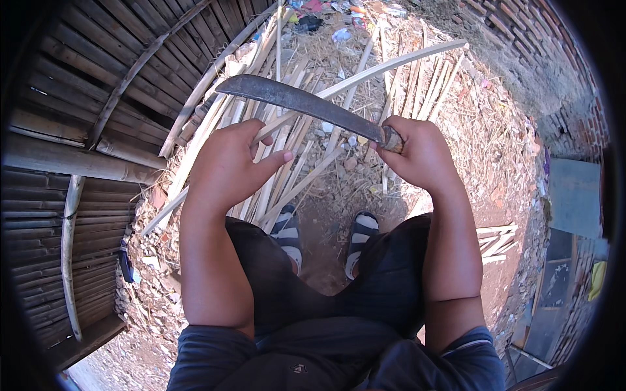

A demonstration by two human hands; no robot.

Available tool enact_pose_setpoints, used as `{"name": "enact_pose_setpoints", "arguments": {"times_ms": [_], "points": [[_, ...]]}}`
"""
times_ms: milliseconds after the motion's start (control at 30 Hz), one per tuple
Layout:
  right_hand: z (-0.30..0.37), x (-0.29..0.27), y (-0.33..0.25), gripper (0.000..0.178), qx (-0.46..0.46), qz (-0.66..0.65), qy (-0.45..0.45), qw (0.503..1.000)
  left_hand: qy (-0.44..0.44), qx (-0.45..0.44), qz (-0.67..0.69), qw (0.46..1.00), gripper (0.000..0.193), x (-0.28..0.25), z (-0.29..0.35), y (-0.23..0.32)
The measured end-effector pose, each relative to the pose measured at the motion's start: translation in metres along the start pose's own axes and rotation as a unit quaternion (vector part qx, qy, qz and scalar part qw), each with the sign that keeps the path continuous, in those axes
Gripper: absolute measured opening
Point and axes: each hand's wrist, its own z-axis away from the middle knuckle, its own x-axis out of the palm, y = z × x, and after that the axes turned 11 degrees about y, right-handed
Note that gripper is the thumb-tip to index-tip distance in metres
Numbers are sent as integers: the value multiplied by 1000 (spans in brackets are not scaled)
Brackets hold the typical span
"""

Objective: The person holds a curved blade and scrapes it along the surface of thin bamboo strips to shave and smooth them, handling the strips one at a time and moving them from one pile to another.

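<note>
And here we are: the right hand [420,150] has its fist closed round the handle [394,139] of a machete [280,96], tip toward ten o'clock, while the left hand [228,159] grips the near end of a pale strip [391,63], thumb standing off, the strip running out toward two. Blade crosses over strip just beyond the left fingers, and there's the worry! A slip along the wood could, I'd judge, carry steel into that hand; a loose hold could let the strip twist (whether the two touch, this view can't settle). A stray stroke toward six would threaten the knees [411,238] and sandalled feet [362,236]. Now the room: a slatted wall [85,156] hems in nine to ten, loose strips [261,52] crowd eleven, a brick wall [548,78] bounds two. Best room looks toward three, over littered ground [499,153].
</note>
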Motion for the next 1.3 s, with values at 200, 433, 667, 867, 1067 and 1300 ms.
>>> {"name": "enact_pose_setpoints", "arguments": {"times_ms": [200, 433, 667, 867, 1067, 1300], "points": [[-3, -5, 3, 30, 63, -4, 6, 998, 26, -7, -2, 1000, 44, -1, -2, 2], [-5, -3, 5, 30, 43, -7, -14, 999, 53, 9, -23, 998, 46, 3, 0, 7], [-1, 2, 1, 31, 41, -29, -23, 998, 61, 9, -27, 998, 51, 6, 0, 10], [-3, -8, 6, 31, 57, -24, -8, 998, 66, 7, -31, 997, 53, 6, -1, 8], [1, -2, 3, 29, 58, -25, -22, 998, 46, -4, -41, 998, 52, 6, -3, 8], [-3, -9, 7, 27, 66, -19, -27, 997, 70, 3, -55, 996, 50, 3, 0, 7]]}}
